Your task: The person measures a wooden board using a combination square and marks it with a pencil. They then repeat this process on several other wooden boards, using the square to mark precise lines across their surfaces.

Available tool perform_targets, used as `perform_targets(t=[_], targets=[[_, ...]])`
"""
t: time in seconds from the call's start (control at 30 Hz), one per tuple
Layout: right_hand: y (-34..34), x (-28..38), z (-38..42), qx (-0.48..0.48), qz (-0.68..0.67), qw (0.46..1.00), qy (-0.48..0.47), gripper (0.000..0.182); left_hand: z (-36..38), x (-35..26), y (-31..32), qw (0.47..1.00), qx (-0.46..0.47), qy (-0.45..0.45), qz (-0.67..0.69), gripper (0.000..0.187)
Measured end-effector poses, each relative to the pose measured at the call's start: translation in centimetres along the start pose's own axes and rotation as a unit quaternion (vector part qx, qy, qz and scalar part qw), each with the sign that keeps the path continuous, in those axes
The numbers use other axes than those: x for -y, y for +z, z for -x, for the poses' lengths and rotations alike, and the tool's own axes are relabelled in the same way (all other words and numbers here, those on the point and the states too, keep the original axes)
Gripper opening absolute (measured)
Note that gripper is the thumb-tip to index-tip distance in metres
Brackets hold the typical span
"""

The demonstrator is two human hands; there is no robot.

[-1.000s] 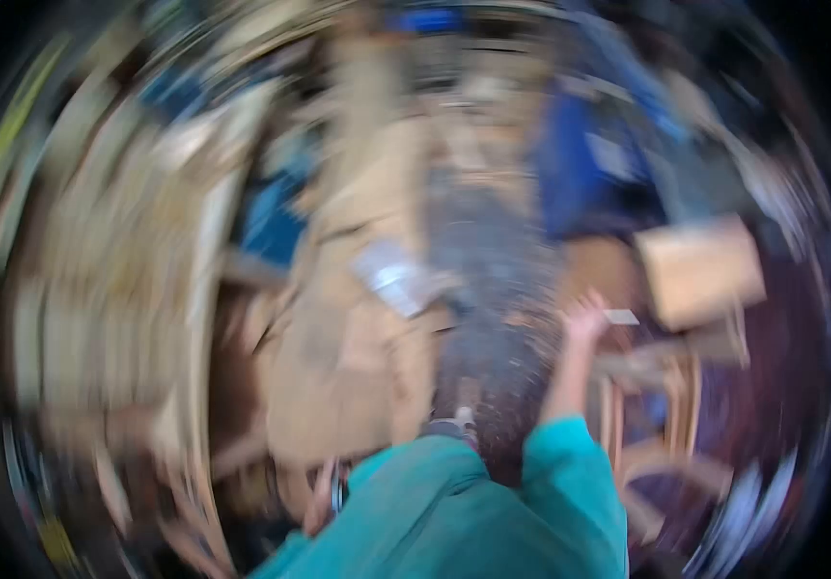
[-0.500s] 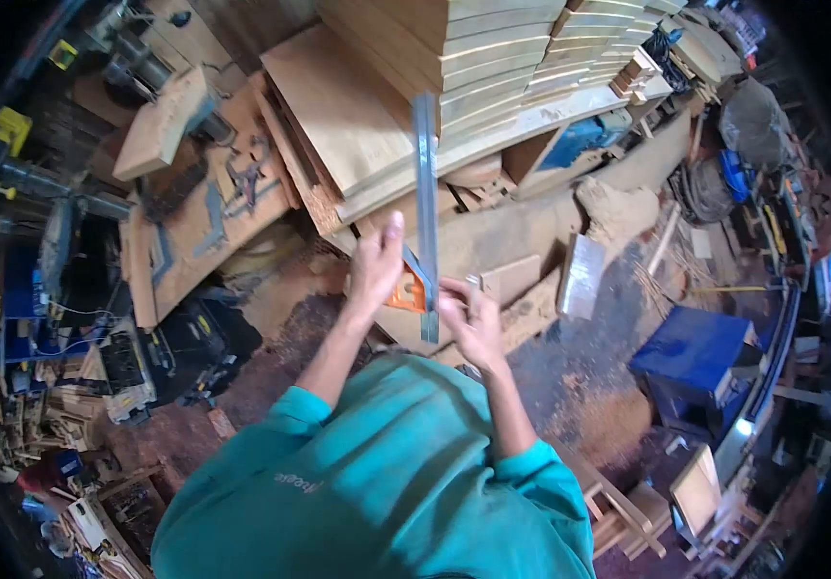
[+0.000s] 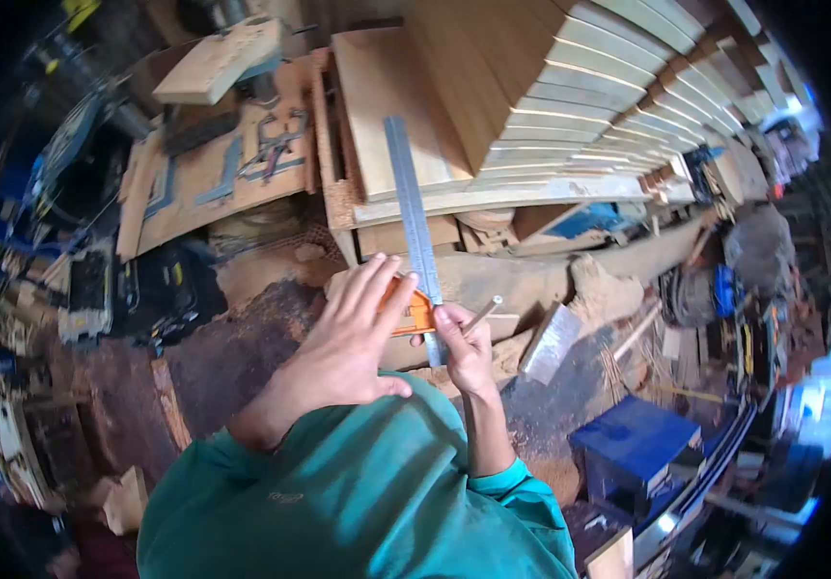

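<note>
A combination square with a long metal ruler (image 3: 414,217) and an orange head (image 3: 412,311) is held out in front of my body, its blade pointing away over the wooden boards. My left hand (image 3: 348,333) has its fingers spread against the left side of the orange head. On the right, my right hand (image 3: 466,347) pinches the ruler near its lower end with the thumb on top. A thin pencil-like stick (image 3: 485,314) also sits between the fingers of that hand.
Stacked light boards (image 3: 589,106) rise at the upper right, beside a flat panel (image 3: 387,87). A board with clamps and squares (image 3: 276,193) lies at the upper left. A metallic block (image 3: 552,344), a blue box (image 3: 636,436) and a black toolbox (image 3: 179,294) are around.
The view has shifted. My left hand has opened, with its fingers spreading over the orange head. The ruler now tilts slightly left, and the stick in my right hand shows clearly.
</note>
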State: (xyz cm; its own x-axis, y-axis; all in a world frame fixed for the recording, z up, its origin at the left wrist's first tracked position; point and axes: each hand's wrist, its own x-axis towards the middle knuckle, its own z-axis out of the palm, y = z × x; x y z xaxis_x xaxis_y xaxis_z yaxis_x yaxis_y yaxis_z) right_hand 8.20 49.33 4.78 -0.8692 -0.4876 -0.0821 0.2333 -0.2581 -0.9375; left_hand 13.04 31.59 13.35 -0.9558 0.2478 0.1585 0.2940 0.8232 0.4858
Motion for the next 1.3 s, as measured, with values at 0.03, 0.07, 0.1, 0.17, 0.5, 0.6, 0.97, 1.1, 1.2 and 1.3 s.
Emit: perform_targets(t=[0.03, 0.07, 0.1, 0.17, 0.5, 0.6, 0.97, 1.1, 1.2, 1.3], targets=[[0.2, 0.4, 0.2, 0.004, -0.038, 0.999, 0.019, 0.027, 0.4, -0.5, 0.8, 1.000, 0.010, -0.011, -0.017, 0.093], [-0.1, 0.5, 0.4, 0.016, -0.016, 0.999, 0.035, 0.026, 0.2, -0.2, 1.6, 0.998, -0.027, 0.007, -0.060, 0.092], [-0.4, 0.8, 0.5, 0.024, 0.007, 0.999, 0.047, 0.026, 0.3, 0.3, 2.3, 0.997, -0.033, -0.002, -0.068, 0.092], [-0.6, 1.4, 0.3, 0.050, 0.043, 0.998, 0.025, 0.026, 0.4, 0.9, 3.0, 0.997, -0.063, 0.012, -0.049, 0.072], [0.9, 5.1, -1.0, 0.105, 0.236, 0.966, -0.007, 0.024, -1.0, 1.2, 0.5, 0.966, -0.217, 0.071, -0.122, 0.061], [0.8, 5.0, -1.1, 0.073, 0.186, 0.979, -0.051, 0.028, -1.8, 1.7, 0.5, 0.960, -0.258, 0.039, -0.098, 0.066], [-2.2, 6.5, -0.8, 0.043, 0.106, 0.989, -0.099, 0.027, -0.7, 1.8, -0.8, 0.884, -0.282, -0.081, 0.365, 0.047], [-2.0, 6.4, -0.1, 0.037, 0.144, 0.981, -0.127, 0.027, -3.7, 3.4, 0.2, 0.783, -0.066, -0.101, 0.610, 0.042], [-1.7, 6.8, 0.6, 0.033, 0.159, 0.976, -0.145, 0.023, -4.4, 2.1, 0.4, 0.783, -0.016, -0.106, 0.613, 0.040], [-1.8, 6.2, 1.1, 0.021, 0.169, 0.970, -0.173, 0.029, -4.4, 1.3, 1.5, 0.777, -0.004, -0.112, 0.619, 0.037]])
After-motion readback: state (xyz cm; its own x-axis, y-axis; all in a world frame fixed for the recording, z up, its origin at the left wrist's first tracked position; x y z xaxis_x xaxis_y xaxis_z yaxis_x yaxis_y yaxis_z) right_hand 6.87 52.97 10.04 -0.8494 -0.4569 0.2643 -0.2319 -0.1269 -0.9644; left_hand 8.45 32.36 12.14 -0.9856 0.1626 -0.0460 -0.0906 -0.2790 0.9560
